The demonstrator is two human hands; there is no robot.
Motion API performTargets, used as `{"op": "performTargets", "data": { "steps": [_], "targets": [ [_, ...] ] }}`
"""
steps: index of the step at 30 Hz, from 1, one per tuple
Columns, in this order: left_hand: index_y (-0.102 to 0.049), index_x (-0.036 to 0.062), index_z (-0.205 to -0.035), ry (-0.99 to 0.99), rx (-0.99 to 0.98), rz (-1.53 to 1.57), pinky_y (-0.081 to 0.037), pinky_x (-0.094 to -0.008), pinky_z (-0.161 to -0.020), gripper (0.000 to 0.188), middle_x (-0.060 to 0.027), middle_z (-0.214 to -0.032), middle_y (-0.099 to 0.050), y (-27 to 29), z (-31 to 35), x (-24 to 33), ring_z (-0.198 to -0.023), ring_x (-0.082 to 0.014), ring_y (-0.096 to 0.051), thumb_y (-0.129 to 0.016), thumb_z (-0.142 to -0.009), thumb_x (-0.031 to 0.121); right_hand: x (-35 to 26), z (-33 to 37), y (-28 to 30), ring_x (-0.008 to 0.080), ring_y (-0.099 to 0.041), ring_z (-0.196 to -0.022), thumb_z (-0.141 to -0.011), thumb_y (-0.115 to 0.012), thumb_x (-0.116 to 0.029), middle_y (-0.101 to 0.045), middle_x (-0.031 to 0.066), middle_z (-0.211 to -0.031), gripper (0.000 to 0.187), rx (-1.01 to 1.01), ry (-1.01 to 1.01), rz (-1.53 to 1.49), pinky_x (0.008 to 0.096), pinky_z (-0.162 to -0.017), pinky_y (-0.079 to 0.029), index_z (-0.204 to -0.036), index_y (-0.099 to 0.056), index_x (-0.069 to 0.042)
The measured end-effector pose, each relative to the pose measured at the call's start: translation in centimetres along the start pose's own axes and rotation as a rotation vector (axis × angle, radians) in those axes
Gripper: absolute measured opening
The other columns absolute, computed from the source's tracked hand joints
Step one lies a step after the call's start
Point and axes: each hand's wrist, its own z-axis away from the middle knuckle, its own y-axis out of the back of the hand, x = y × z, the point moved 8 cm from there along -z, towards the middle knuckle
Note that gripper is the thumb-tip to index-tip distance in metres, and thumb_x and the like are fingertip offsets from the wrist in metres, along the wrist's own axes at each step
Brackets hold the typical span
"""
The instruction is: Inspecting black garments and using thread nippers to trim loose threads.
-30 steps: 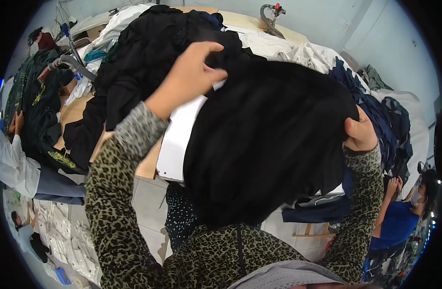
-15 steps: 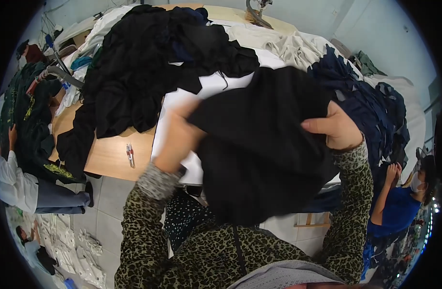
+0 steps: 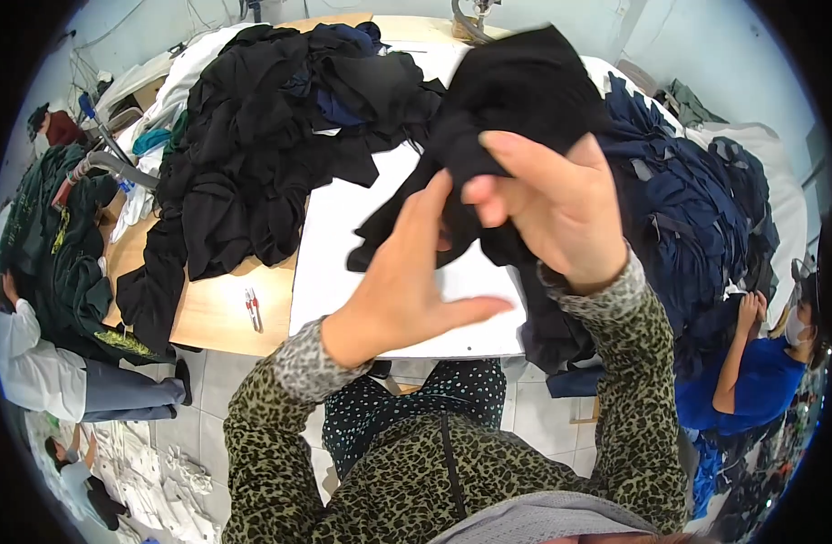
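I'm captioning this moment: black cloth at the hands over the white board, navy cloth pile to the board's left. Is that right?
One slip: the navy cloth pile lies right of the white board, as the head view shows. The black cloth is where you say.

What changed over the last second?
The black garment moved forward, farther over the white tabletop. The right hand came inward, leftward, its grip unclear; the left hand drew back, now spread open. Black pile and navy pile stayed.
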Motion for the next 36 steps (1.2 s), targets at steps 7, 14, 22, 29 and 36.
{"op": "performTargets", "data": {
  "steps": [7,14,22,29,36],
  "targets": [
    [-0.057,-0.0046,-0.098,0.142,0.442,0.77,-0.045,-0.0247,-0.047,0.014,-0.007,-0.071,-0.056,9.2,-5.3,-1.9,-0.05,-0.0105,-0.052,-0.051,-0.088,0.002,-1.6,-0.9,4.9,0.0135,-0.063,-0.072,-0.085,-0.064,-0.004,-0.064,0.0071,-0.092,0.018,0.077,0.324,0.675,0.0233,-0.064,-0.05,-0.1,-0.059,0.003],
    [-0.015,-0.0011,-0.143,0.237,-0.067,0.127,-0.045,-0.0396,-0.089,0.102,-0.0203,-0.125,-0.038,-3.0,-1.4,-4.2,-0.114,-0.0323,-0.045,-0.08,-0.068,0.022,-0.7,0.2,3.8,0.0117,-0.057,-0.09,-0.081,-0.07,-0.011,-0.062,0.0056,-0.099,0.035,0.162,0.272,0.695,0.0248,-0.08,-0.046,-0.108,-0.055,0.006],
    [-0.035,-0.0012,-0.129,0.312,0.119,0.328,-0.047,-0.0256,-0.055,0.057,-0.0108,-0.082,-0.058,-2.6,-4.9,-5.4,-0.061,-0.015,-0.059,-0.059,-0.077,0.0,-3.9,1.9,2.7,0.0188,-0.057,-0.086,-0.078,-0.072,-0.007,-0.06,0.0089,-0.097,0.031,0.011,0.506,1.286,0.0289,-0.078,-0.047,-0.104,-0.058,0.004],
    [-0.042,-0.0001,-0.122,0.009,0.206,-0.071,-0.049,-0.0402,-0.082,0.075,-0.0232,-0.119,-0.038,-6.5,0.0,-2.3,-0.098,-0.037,-0.052,-0.081,-0.062,0.022,-4.3,2.2,-0.9,0.0221,-0.057,-0.057,-0.081,-0.068,-0.015,-0.06,0.0081,-0.068,0.018,0.085,0.631,1.504,0.027,-0.051,-0.044,-0.093,-0.065,-0.002],
    [-0.049,0.0066,-0.123,0.097,0.162,-0.391,-0.05,-0.0413,-0.08,0.064,-0.0186,-0.11,-0.057,0.9,-0.8,-9.2,-0.096,-0.0383,-0.059,-0.058,-0.062,-0.011,-4.1,1.0,3.1,0.0297,-0.058,-0.053,-0.083,-0.064,-0.037,-0.059,0.0174,-0.068,0.035,0.017,0.485,1.651,0.0369,-0.047,-0.047,-0.108,-0.066,-0.012]
  ]
}}
